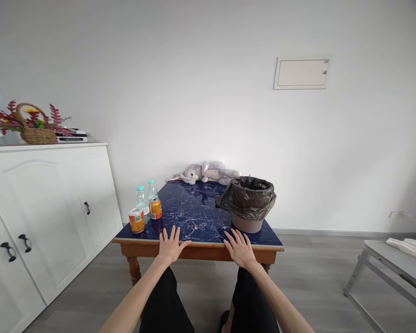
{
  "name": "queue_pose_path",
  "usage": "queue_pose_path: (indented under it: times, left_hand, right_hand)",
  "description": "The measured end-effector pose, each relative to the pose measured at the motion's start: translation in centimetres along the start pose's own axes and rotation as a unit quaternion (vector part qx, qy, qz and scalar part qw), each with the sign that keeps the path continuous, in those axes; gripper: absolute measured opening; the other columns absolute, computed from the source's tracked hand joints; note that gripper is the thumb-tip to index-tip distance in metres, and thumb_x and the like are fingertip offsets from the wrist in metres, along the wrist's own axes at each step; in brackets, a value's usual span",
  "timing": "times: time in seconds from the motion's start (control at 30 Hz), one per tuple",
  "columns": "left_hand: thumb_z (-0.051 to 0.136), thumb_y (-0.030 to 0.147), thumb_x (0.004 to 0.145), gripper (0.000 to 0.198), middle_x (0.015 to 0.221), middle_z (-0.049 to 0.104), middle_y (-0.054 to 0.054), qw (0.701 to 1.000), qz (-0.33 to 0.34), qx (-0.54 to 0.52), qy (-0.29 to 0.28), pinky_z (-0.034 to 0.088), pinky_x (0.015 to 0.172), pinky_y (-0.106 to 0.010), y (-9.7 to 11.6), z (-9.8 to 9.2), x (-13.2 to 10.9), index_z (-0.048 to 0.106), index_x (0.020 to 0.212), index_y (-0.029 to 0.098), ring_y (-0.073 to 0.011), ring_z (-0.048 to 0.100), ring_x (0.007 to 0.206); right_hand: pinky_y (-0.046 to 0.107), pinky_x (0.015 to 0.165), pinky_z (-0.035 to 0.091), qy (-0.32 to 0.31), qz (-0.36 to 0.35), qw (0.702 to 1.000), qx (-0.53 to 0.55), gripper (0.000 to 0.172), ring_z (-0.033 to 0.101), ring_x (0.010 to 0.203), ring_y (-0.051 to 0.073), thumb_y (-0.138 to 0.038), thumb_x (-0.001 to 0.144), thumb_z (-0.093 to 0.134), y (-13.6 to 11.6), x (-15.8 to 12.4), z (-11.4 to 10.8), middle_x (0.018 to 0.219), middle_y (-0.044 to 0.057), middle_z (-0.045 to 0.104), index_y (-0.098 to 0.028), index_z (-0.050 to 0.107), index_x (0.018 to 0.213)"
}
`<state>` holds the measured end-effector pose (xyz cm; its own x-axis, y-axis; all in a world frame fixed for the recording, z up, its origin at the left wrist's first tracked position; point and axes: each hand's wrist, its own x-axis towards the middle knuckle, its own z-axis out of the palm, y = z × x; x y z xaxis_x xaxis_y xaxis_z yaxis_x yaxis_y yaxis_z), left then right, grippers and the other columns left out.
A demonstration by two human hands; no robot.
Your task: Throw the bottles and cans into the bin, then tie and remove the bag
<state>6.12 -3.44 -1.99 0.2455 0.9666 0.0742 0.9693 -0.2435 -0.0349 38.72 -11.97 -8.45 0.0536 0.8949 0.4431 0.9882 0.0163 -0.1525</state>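
My left hand (171,246) rests with spread fingers on the front edge of the blue marbled table (194,217). My right hand (240,249) lies likewise on that edge, fingers apart and holding nothing, just in front of a trash bin (247,224). A black plastic bag (246,199) lines the bin and hangs over its rim. Left of my left hand stand two orange cans (137,221), one nearer the table edge and one a little behind. Beside them are two clear bottles (142,200) with teal caps, upright and partly hidden by the cans.
A grey plush rabbit (211,172) lies along the table's back by the wall. White cabinets (55,194) stand at left, topped by a wicker basket (38,135) with red leaves. At right is a grey folding table (395,259) holding a white cloth (412,249).
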Motion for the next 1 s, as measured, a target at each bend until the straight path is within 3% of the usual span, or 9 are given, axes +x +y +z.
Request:
queue_pose_path:
  times: [0.53, 0.87, 1.0]
  left_hand:
    - [0.007, 0.089, 0.092, 0.108, 0.178, 0.017, -0.01, 1.0, 0.009, -0.008, 0.01, 0.016, 0.126, -0.065, -0.4, 0.3, 0.1, 0.024, 0.17, 0.017, -0.0542, 0.011, 0.16]
    - [0.005, 0.09, 0.091, 0.109, 0.177, 0.018, -0.011, 1.0, 0.016, -0.009, 0.018, 0.017, 0.126, -0.066, -0.6, 0.4, -0.1, 0.025, 0.17, 0.018, -0.0533, 0.012, 0.16]
    - [0.004, 0.089, 0.091, 0.109, 0.178, 0.016, -0.011, 1.0, 0.013, -0.004, 0.022, 0.016, 0.126, -0.066, -0.5, 0.5, -0.1, 0.025, 0.17, 0.017, -0.0534, 0.011, 0.161]
  right_hand:
    - [0.053, 0.127, 0.026, 0.011, -0.003, 1.0, 0.009, 0.055, 0.041, 0.155, 0.029, -0.052, 0.11, 0.034, 0.0, -0.1, 0.3, 0.166, 0.005, 0.048, -0.035, 0.051, 0.158]
    - [0.053, 0.127, 0.025, -0.012, 0.004, 1.0, 0.014, 0.055, 0.039, 0.156, 0.029, -0.05, 0.11, 0.033, -0.4, -0.2, -0.5, 0.168, 0.006, 0.045, -0.033, 0.05, 0.159]
    - [0.055, 0.126, 0.027, -0.032, -0.001, 0.999, 0.021, 0.056, 0.039, 0.155, 0.031, -0.05, 0.109, 0.034, -0.6, -0.1, -1.8, 0.167, 0.009, 0.046, -0.029, 0.051, 0.159]
